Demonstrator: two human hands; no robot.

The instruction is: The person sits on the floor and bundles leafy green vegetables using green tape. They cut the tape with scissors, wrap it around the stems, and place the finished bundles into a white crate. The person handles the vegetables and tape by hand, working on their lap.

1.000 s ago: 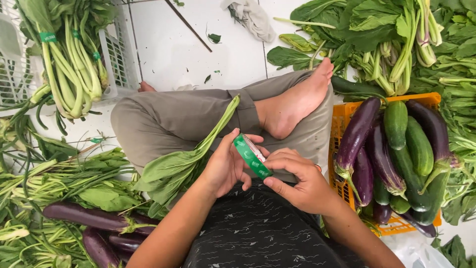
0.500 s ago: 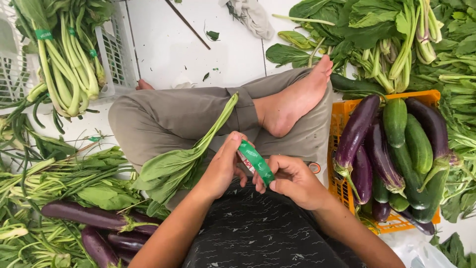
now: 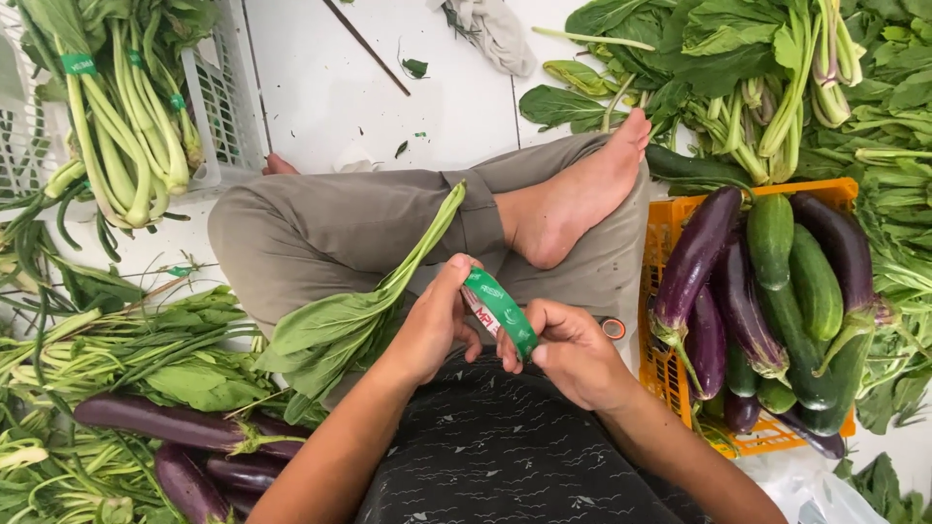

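Observation:
I sit cross-legged on a white tiled floor. My left hand [image 3: 432, 330] and my right hand [image 3: 573, 349] both grip a roll of green tape [image 3: 500, 311] held over my lap. The left thumb and fingers pinch its upper end, the right fingers close on its lower end. A bunch of leafy greens [image 3: 340, 325] lies across my left knee, its pale stems pointing up to the right, just beside the left hand.
An orange crate [image 3: 665, 233] at my right holds purple eggplants [image 3: 694, 267] and cucumbers [image 3: 772, 238]. Loose greens [image 3: 738, 68] pile at the upper right. A white basket [image 3: 228, 116] with tied green bundles [image 3: 126, 126] stands upper left. More eggplants [image 3: 165, 422] and greens lie lower left.
The tape roll has stayed between both hands over the lap. My right hand's fingers have shifted along the roll and the hands have drawn slightly closer together.

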